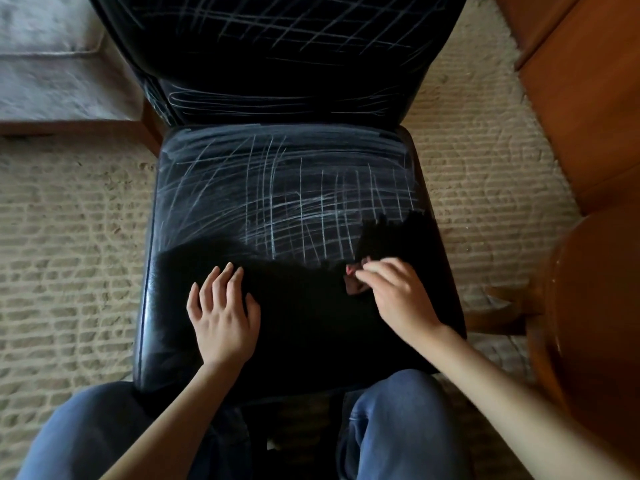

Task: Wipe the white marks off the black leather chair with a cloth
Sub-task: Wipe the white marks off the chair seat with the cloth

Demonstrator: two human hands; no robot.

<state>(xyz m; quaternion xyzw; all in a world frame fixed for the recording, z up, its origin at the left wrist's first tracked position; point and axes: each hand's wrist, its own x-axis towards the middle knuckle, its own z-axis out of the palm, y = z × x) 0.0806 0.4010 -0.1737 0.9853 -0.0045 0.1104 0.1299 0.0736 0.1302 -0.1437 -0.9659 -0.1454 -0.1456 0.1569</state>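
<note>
Two bare hands lie on the chair's point(446, 306) glossy black leather seat point(298, 327). At the seat's 7 o'clock the left hand point(223, 317) presses flat, fingers straight and spread, holding nothing. At 4 o'clock the right hand point(398, 299) pinches a small, crumpled reddish cloth point(353, 284) against the leather with curled fingers. Thin white marks point(294, 202) criss-cross the seat's far half from 9 through 12 to 3 o'clock and streak the padded backrest point(277, 46) at 12. The near half, around both hands, is plain shiny black. Ribbed beige carpet point(69, 220) flanks the chair at 9 and 3. Smooth orange-brown wood point(588, 116) stands at 2 to 4 o'clock, and a grey cushion point(52, 64) lies at 10. Blue denim knees point(398, 427) sit at 6.
</note>
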